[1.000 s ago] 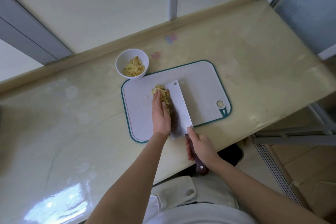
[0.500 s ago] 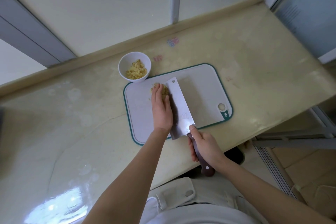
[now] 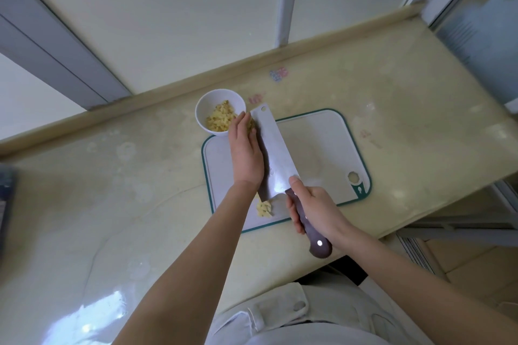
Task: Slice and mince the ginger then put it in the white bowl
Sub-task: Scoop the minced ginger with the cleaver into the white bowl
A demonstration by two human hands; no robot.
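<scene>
While your right hand (image 3: 316,210) was wrapped tight round the dark handle of the cleaver (image 3: 273,154), thumb up near the heel of the blade, you were on the last step: the carry to the white bowl (image 3: 213,99). The blade's far corner stood just beside the bowl's rim. Your left hand (image 3: 246,154), its fingers (image 3: 241,126) straight and held together, pressed a clump of ginger (image 3: 251,125) flat against the blade, right at the bowl's edge; it curled round nothing. A good heap (image 3: 220,120) already lay inside the bowl. A small pile (image 3: 264,209) sat well apart from the bowl, at the end of the cutting board (image 3: 316,148) farthest from it, by the blade's heel. As I judged it, the next move called for tipping the blade over the rim and sweeping the clump in with those flat fingers, keeping them off the cutting edge, then a trip for the stray pile.
</scene>
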